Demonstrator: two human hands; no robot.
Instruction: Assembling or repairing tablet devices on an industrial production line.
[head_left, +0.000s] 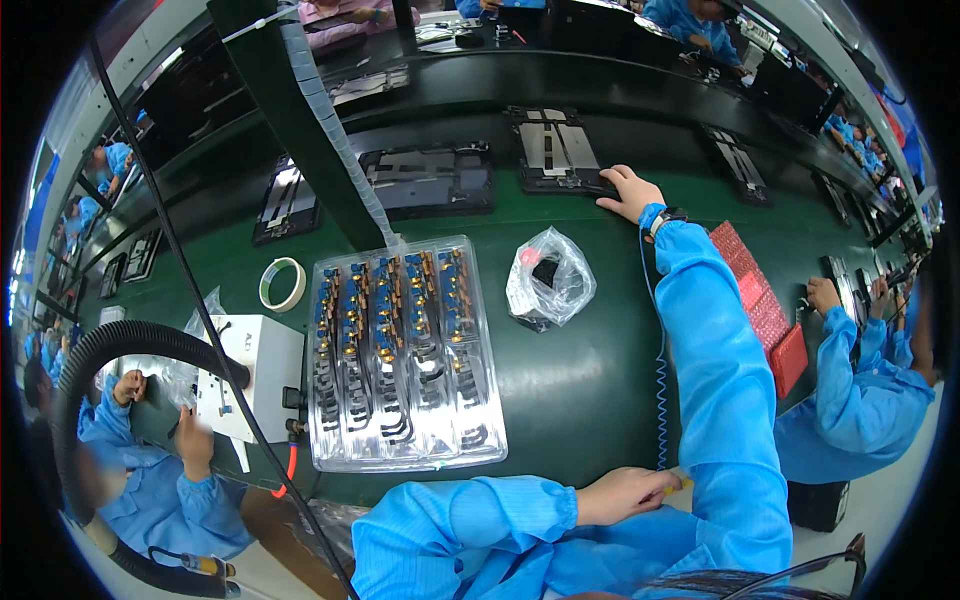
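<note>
While the right hand [630, 192] stretches forward, fingers flat on a dark device panel [556, 148] on the conveyor belt, left hand [628, 493] loosely curled near the table edge, holding a small yellow item [684, 485], clear tray of components [400, 350] just left, plastic bag [548, 277] between.

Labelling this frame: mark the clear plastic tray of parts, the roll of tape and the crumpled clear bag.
clear plastic tray of blue and black parts [400, 360]: head view, middle of its cover.
white roll of tape [266, 287]: head view, left side of the ring.
crumpled clear plastic bag [565, 285]: head view, right side.

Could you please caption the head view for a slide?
Right hand touches a black panel beyond a clear parts tray; left hand rests near.
</note>
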